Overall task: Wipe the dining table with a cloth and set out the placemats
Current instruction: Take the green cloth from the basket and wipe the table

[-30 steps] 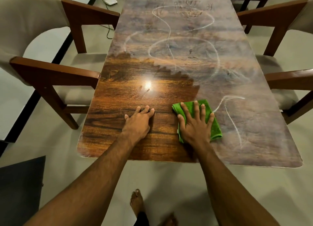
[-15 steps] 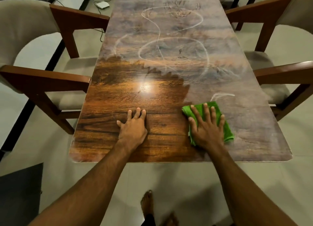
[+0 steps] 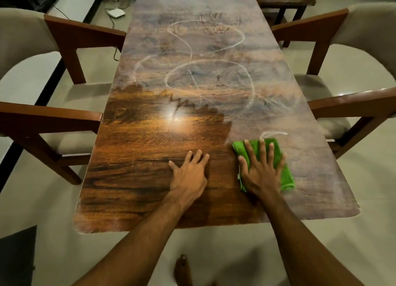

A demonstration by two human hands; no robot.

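home dining room, wooden table [image 3: 132, 178], armchairs [image 3: 32, 50]

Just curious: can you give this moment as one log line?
step: wiping | right hand: flat on green cloth | left hand: flat on table | dust: far end, right side | placemats: none seen

The wooden dining table [image 3: 137, 178] is glossy dark brown in its near left part. A grey dust film [image 3: 310, 157] marked with pale curved lines covers the rest. A green cloth [image 3: 286, 177] lies on it under the flat right hand [image 3: 262, 174]. The left hand [image 3: 189, 176] rests palm down just beside it.
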